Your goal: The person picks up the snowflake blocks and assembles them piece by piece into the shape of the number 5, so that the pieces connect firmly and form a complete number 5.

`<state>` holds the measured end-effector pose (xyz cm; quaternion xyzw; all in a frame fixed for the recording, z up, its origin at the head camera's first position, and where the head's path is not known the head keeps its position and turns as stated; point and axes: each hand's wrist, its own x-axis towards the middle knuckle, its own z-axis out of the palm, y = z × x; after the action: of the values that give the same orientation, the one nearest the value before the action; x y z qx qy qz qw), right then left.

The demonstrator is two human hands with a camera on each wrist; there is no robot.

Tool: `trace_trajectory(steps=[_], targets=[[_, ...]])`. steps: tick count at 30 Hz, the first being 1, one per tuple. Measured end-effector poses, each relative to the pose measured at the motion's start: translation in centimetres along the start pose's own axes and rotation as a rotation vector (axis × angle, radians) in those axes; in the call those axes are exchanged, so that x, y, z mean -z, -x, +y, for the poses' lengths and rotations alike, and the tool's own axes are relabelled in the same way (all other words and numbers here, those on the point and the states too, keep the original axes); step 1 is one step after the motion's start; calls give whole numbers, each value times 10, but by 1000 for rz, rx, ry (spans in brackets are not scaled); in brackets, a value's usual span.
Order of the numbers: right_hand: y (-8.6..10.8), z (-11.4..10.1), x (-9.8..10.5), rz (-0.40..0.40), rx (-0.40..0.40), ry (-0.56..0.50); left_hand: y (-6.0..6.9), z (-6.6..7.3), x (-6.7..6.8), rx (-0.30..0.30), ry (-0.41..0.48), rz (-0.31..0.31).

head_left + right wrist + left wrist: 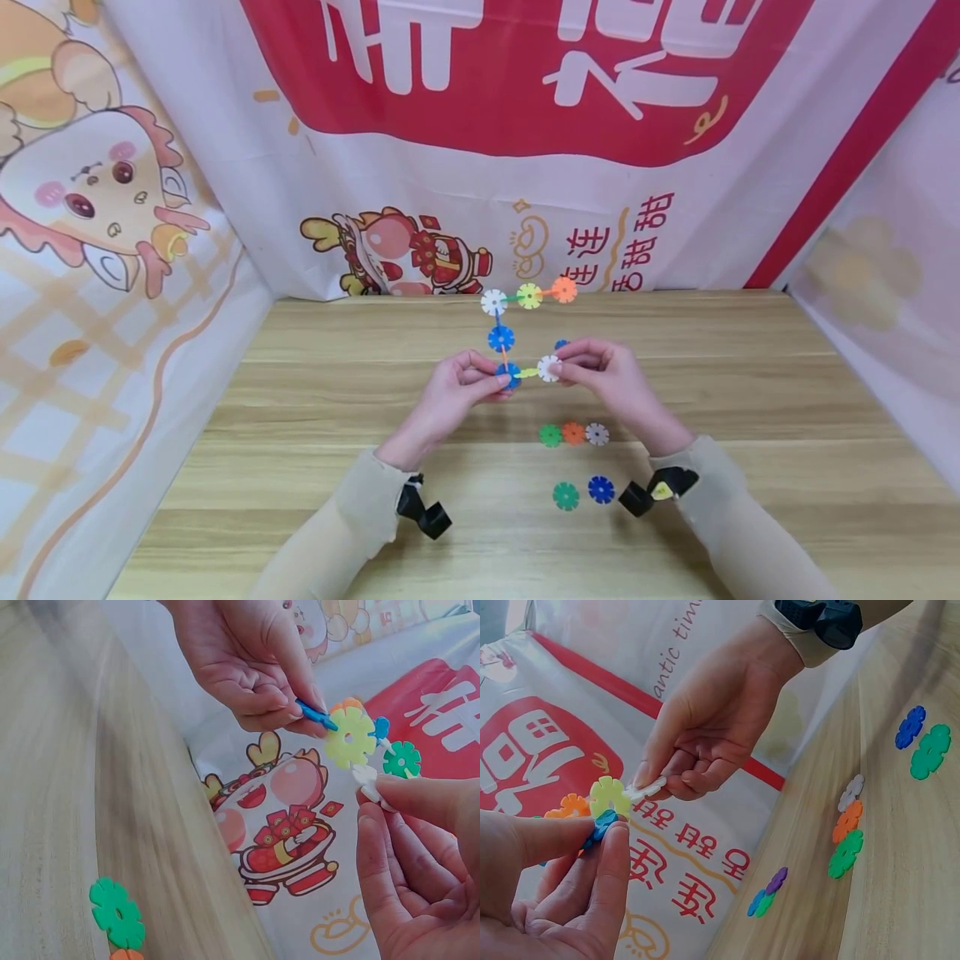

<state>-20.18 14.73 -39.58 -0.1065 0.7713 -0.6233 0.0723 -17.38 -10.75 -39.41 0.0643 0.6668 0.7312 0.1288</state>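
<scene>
The chain [501, 338] is in the air above the counter [330, 400]; the left grip [459, 385] is closed in a pinch on its corner blue disc [512, 372], the right grip [613, 379] on its end white disc [544, 368]. It seems light and stiff, best held by disc edges near the joint. The left wrist view shows a purple disc [778, 879], which the head view does not.

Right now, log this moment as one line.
left hand: pinches blue notched plastic disc; right hand: pinches white notched plastic disc; between: yellow-green notched plastic disc; wood-grain table: loose discs
</scene>
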Motion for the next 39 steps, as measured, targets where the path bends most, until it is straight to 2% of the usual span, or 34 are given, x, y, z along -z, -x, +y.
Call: trace_trajectory(steps=[10,23,27,30,34,39], targets=[[2,0,-1,5,-20,15,1,-1,-1,-4,-18,9],[6,-3,-3,3,-21,1,2,-4,0,-8,-41,-15],[6,-3,-4,1,-19,5,1,-5,0,-15,-32,-6],[5,-1,-4,-2,-18,5,1,-6,1,-16,-10,-21],[4,0,-3,-9,-24,-25,0,-8,2,-23,-2,-48],[4,1,-3,-21,-43,-76,1,-7,1,-23,-34,-36]])
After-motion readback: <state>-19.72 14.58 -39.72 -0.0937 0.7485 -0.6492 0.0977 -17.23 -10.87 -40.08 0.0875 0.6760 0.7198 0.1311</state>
